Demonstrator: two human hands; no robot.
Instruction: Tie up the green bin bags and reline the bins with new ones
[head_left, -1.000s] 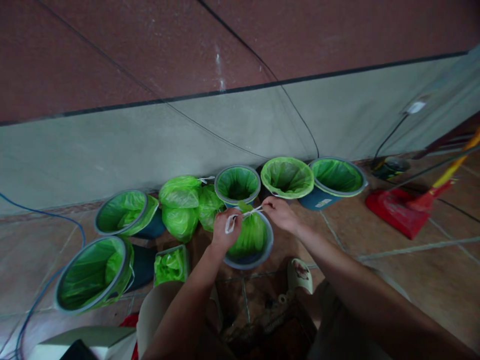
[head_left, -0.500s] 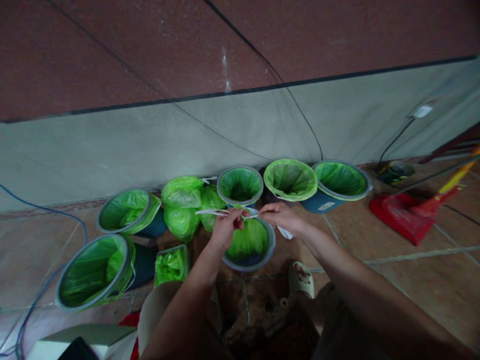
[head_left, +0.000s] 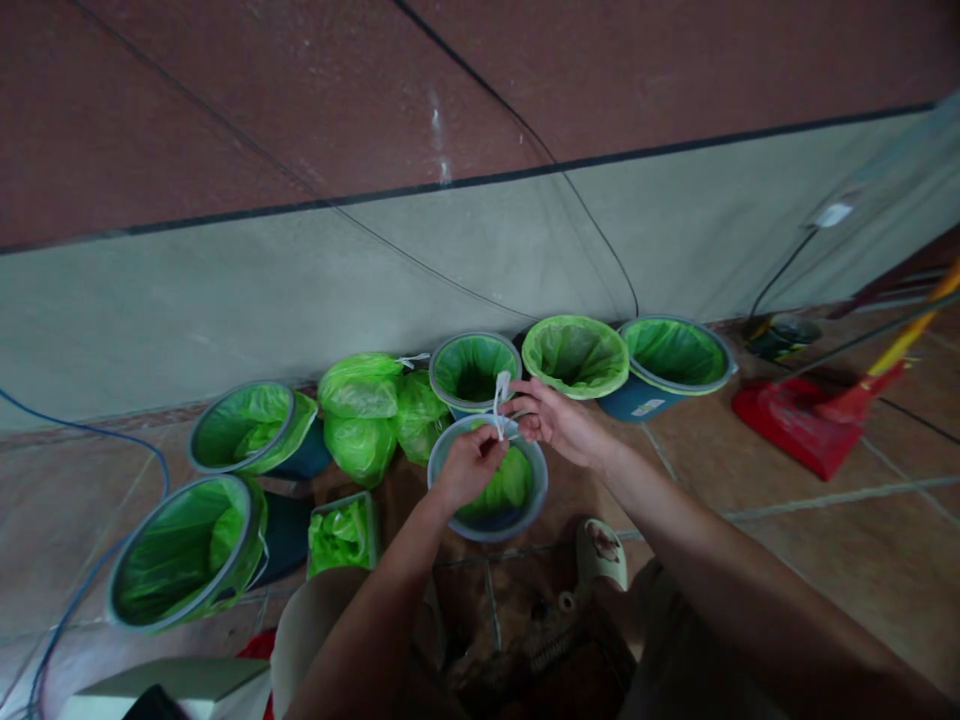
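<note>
tiled floor (head_left: 709,455) bears a bucket (head_left: 541,490) with a green bag (head_left: 510,482) inside, above which the left hand (head_left: 471,462) pinches a white drawstring (head_left: 502,388), the right hand (head_left: 556,422) half-open beside it, hold unclear, as knotting seemingly calls for a two-handed grip.

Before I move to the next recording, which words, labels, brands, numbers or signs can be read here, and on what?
None can be read.
White label on the rightmost blue bin: too small and blurred.
Yellow marks on the dark container by the wall: too blurred to tell whether they are lettering.
</note>
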